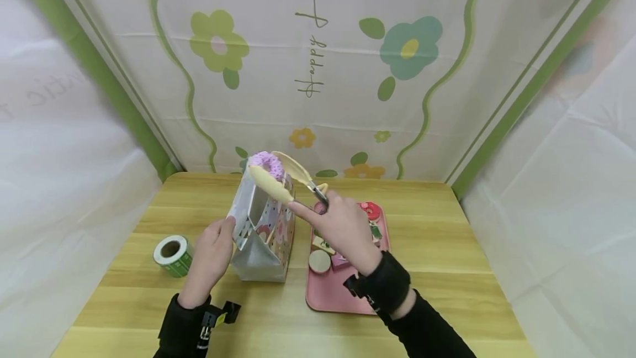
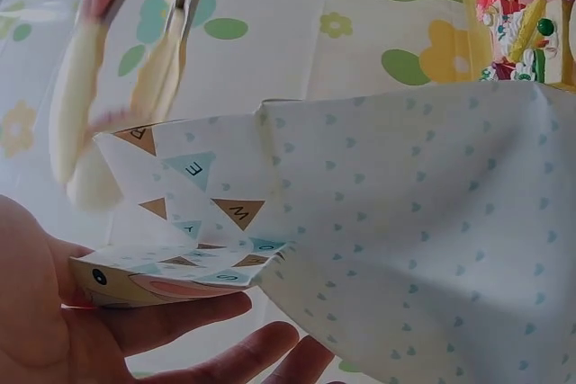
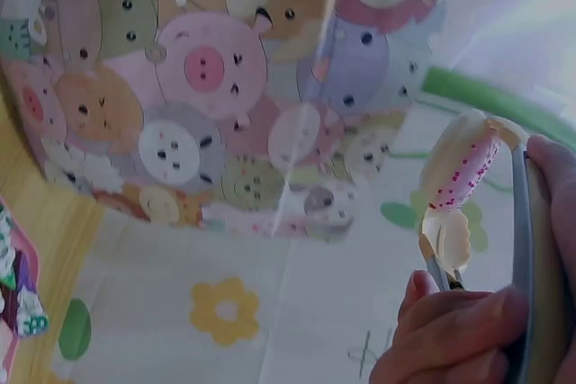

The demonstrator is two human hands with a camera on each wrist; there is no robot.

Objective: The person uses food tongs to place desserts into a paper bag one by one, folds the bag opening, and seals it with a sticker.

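My left hand (image 1: 213, 250) holds the upper edge of a paper bag (image 1: 260, 264) standing on the table, its mouth open. In the left wrist view, the fingers lie under a folded flap (image 2: 171, 272) of the bag's rim. My right hand (image 1: 348, 231) grips a pair of tongs (image 1: 270, 184) with cream-coloured tips. Between those tips sits a toy donut (image 1: 266, 163) with lilac icing, above the bag's mouth. The right wrist view shows the donut (image 3: 463, 168) edge-on, its icing dotted pink. Cartoon animals cover the bag's side (image 3: 211, 69).
A pink tray (image 1: 338, 298) with several toy sweets and cakes lies right of the bag, partly under my right arm. On the left stands a green-and-white label roll (image 1: 174, 258). A patterned cloth (image 1: 318, 70) hangs behind the wooden table (image 1: 427, 269).
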